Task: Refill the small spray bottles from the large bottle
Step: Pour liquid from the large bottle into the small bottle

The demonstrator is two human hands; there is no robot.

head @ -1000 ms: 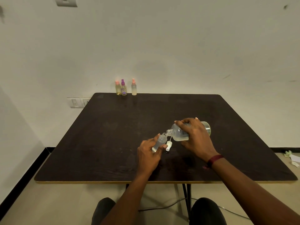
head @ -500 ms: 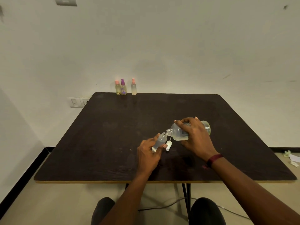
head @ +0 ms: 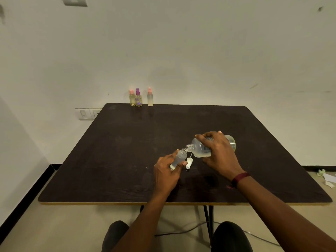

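Your left hand [head: 166,171] is curled round the uncapped small spray bottle [head: 179,158], tilted w/ its mouth up & to the right, low over the counter [head: 127,151] near its middle. Your right hand [head: 218,153] grips the large bottle [head: 199,149], tipped nearly flat, neck at the small one's mouth. White spray cap [head: 189,163] lies just beside. 3 capped spray bottles [head: 139,99] stand at the far edge.

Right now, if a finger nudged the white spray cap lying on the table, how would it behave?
The white spray cap looks small and plastic, so probably light. Lying on its side on the table, it may roll. Its thin tube likely flexes.
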